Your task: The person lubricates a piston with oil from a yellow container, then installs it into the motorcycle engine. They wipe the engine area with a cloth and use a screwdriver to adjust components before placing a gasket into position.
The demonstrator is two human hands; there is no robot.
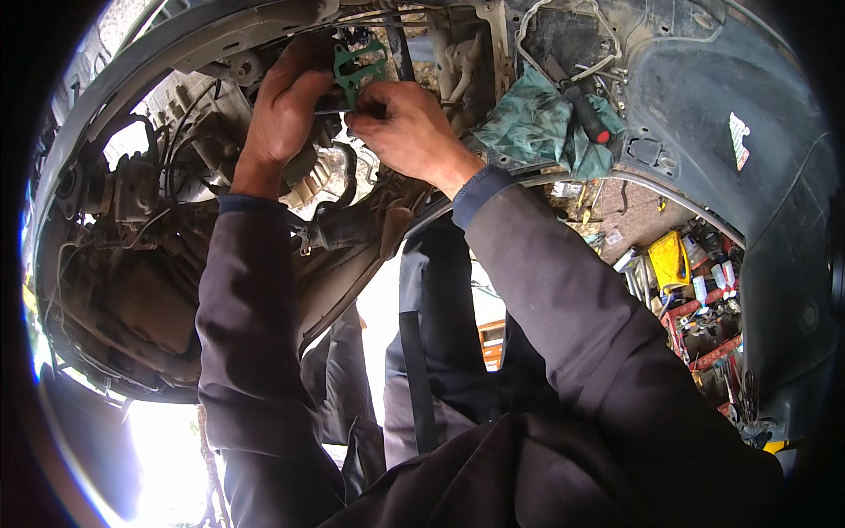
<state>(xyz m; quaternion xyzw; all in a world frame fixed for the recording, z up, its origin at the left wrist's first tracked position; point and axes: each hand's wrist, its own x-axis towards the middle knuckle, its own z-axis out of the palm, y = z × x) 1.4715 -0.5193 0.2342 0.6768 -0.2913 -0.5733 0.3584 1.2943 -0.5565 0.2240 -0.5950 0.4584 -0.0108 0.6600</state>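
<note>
A flat green gasket with cut-out openings stands between my hands at the top of the engine bay. My left hand is at its left side, fingers curled into shadow; what they close on is hidden. From the right, my right hand has thumb and fingers pinched at the gasket's lower end. Dark engine parts and hoses lie below and around both hands.
Right of my hands, a teal rag lies on the car body beside a tool with a black and red handle. A dark fender panel curves along the right. Below it are a yellow case and a red tool tray on the ground.
</note>
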